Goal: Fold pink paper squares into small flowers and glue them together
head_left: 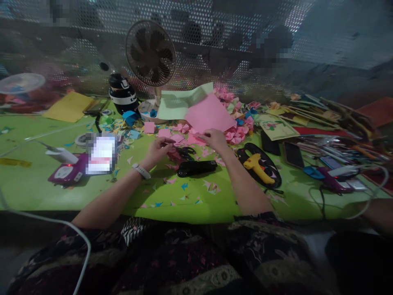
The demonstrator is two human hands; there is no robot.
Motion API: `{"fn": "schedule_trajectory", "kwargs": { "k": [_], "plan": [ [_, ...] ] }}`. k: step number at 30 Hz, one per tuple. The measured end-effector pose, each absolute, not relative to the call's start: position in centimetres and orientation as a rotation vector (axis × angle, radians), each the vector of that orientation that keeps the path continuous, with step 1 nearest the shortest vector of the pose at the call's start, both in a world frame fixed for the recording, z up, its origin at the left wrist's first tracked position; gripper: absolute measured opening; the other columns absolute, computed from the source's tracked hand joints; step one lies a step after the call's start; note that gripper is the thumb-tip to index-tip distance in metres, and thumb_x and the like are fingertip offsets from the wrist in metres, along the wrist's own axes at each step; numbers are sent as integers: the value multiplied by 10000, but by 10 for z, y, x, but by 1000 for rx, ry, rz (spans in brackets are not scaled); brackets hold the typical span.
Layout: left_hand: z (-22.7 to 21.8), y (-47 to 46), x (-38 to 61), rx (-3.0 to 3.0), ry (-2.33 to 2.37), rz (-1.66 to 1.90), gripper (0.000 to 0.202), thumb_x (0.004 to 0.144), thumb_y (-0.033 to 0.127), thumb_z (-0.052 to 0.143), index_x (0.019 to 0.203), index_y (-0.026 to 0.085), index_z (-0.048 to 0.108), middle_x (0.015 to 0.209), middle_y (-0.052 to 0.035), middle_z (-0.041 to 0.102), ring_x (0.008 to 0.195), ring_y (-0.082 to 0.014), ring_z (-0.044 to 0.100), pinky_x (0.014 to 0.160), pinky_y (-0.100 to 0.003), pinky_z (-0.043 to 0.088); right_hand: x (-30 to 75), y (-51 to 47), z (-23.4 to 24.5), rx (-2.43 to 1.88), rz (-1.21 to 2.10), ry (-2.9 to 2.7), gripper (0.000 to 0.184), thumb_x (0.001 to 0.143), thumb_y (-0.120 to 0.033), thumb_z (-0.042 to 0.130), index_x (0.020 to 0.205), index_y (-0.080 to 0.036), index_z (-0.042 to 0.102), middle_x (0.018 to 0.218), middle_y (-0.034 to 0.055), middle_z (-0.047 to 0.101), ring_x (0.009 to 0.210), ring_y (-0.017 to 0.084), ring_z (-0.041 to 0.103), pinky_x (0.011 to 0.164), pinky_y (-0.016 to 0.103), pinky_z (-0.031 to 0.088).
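Green table, littered with scraps; perforated screen behind, fan before it; left hand curled near pink squares; right at pink paper, mid-table; stapler nearer the body; can't tell if either hand grips.

Right fingertips blurred, phone screen pixelated, another person's forearm cut off at right

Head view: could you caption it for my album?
Left hand and right hand among pink paper pieces, a black stapler lying on the green tabletop.
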State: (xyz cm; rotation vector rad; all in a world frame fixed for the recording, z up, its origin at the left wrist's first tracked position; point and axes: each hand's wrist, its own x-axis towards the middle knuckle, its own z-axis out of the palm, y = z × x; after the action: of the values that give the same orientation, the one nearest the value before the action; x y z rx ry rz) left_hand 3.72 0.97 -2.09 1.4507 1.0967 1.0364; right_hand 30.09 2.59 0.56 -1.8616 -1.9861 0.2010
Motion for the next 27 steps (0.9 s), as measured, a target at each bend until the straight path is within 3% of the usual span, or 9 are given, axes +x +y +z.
{"fn": "schedule_trajectory", "kwargs": {
  "k": [4,8,13,18,22,27],
  "plan": [
    [-11,2,40,1178,881,888,361,791,456,760,981,151,722,1049,-130,765,874,-216,729,780,-343,577,285,16,16,-1469,238,-1917,239,924,-397,656,865,-198,776,901,56,707,864,186,630,788,289,468],
    [-6,-1,40,904,668,786,564,817,689,641,976,156,740,1110,-156,767,1074,-302,721,885,-402,588,258,1,19,-1038,353,-2048,190,912,-414,679,905,-266,799,1005,51,708,1015,202,647,927,349,515],
    [-12,3,40,783,685,989,232,779,356,800,876,160,723,1000,-96,792,993,-255,749,987,-405,569,243,-7,19,-973,375,-2125,114,900,-376,704,901,-306,794,1131,48,704,1164,218,613,1051,431,486],
    [-15,4,41,810,640,997,185,773,285,785,907,169,729,994,-82,797,985,-252,754,999,-431,565,237,-8,15,-1040,313,-1939,164,898,-385,703,842,-240,753,1136,82,678,1143,213,629,1041,410,502],
    [-14,3,40,867,659,976,234,791,311,765,981,177,734,1087,-97,784,1081,-270,728,998,-436,560,236,-9,16,-1120,362,-1872,202,899,-413,695,816,-232,732,1131,77,673,1131,216,638,1030,408,507],
    [-10,2,40,874,648,936,440,856,565,673,1048,173,731,1220,-146,739,1221,-300,661,1028,-452,538,244,-6,20,-1109,413,-1761,268,880,-496,696,817,-238,740,1067,67,678,1069,214,645,982,404,531]
  ]
}}
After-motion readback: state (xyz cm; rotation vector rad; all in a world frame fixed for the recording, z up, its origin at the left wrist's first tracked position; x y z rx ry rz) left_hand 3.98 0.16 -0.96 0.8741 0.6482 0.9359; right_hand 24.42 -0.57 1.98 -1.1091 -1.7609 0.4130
